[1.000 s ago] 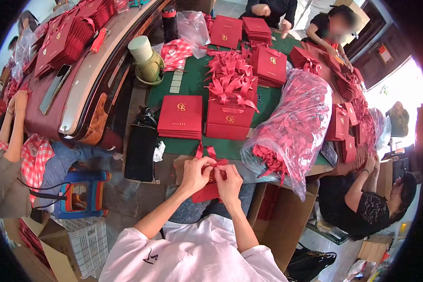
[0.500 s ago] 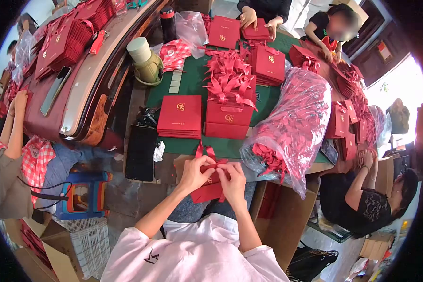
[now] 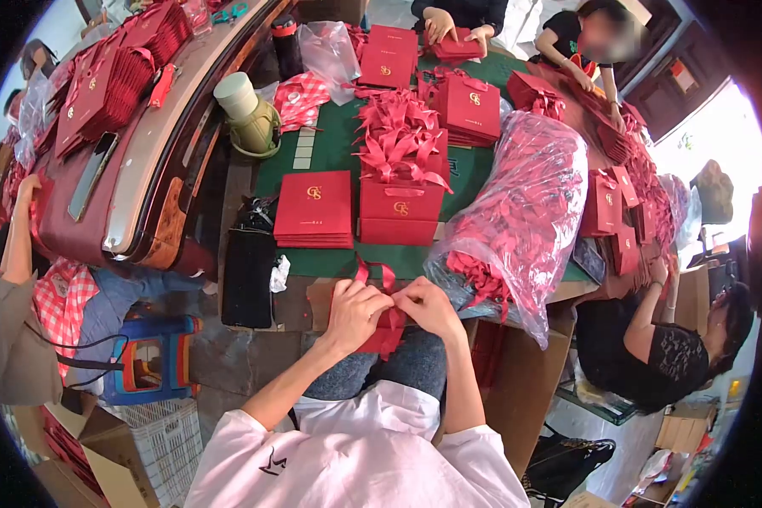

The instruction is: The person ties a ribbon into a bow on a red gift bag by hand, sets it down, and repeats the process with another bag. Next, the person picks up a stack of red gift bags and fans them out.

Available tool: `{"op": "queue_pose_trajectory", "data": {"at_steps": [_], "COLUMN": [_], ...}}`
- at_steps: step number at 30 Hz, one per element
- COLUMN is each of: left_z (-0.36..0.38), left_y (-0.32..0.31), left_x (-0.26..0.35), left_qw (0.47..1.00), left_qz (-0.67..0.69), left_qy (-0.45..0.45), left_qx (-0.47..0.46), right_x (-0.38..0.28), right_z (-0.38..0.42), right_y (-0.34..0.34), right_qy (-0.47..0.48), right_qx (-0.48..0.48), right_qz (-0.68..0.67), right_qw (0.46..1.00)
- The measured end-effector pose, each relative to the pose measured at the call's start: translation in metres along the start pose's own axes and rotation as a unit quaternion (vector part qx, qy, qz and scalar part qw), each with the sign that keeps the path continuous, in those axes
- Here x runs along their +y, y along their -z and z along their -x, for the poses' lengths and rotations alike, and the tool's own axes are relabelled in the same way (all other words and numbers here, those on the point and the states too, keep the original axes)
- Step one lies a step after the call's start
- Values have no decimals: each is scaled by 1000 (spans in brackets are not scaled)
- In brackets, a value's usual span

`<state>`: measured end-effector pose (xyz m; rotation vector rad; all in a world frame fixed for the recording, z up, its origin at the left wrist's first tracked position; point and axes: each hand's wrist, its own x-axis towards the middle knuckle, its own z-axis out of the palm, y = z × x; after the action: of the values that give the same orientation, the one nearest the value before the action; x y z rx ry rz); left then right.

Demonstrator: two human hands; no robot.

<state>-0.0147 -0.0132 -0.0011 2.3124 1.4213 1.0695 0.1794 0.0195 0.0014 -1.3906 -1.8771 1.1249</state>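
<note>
At the table's front edge my left hand (image 3: pixel 356 314) is closed on a red ribbon (image 3: pixel 387 278), its fingers curled over a red bag (image 3: pixel 383 339) above my lap. My right hand (image 3: pixel 432 306) pinches beside it, fingertips touching the left ones, with ribbon between them. Part of the bag is hidden by my hands. Just beyond lie a stack of flat red bags (image 3: pixel 313 208) and, to its right, a pile of red bags with ribbon handles (image 3: pixel 402 207). A clear plastic sack of red ribbons (image 3: pixel 525 212) lies to the right.
A black pouch (image 3: pixel 248 279) and a crumpled tissue (image 3: pixel 279 274) are at the front left. Behind them stand a green container (image 3: pixel 250 118) and a dark bottle (image 3: pixel 287 49). An open cardboard box (image 3: pixel 516 381) is below right. Several co-workers sit around.
My hands have moved slightly apart, the right one to the right. The bag has turned and hangs lower between them. The view has shifted a little.
</note>
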Motion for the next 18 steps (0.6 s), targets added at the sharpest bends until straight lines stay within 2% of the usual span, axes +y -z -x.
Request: {"op": "queue_pose_trajectory", "data": {"at_steps": [4,6,9,12,17,18], "left_z": [-2,-7,-12,-10,-16,-16], "left_y": [2,5,10,10,6,3], "left_x": [0,1,-2,5,3,0], "left_qw": [1000,999,995,991,988,988], "left_qz": [0,23,86,101,117,117], "left_qy": [-28,11,35,42,90,91], "left_qx": [-7,-28,-46,-83,-45,-43], "right_x": [10,10,16,26,18,16], "right_z": [-8,-7,-11,-21,-15,-11], "right_y": [3,-9,-29,-24,-20,-19], "right_qy": [-44,-65,-60,-93,-55,-23], "right_qx": [-47,-21,122,180,267,318], "right_qz": [-70,-80,-151,-167,-88,-86], "right_qw": [995,994,979,965,958,944]}}
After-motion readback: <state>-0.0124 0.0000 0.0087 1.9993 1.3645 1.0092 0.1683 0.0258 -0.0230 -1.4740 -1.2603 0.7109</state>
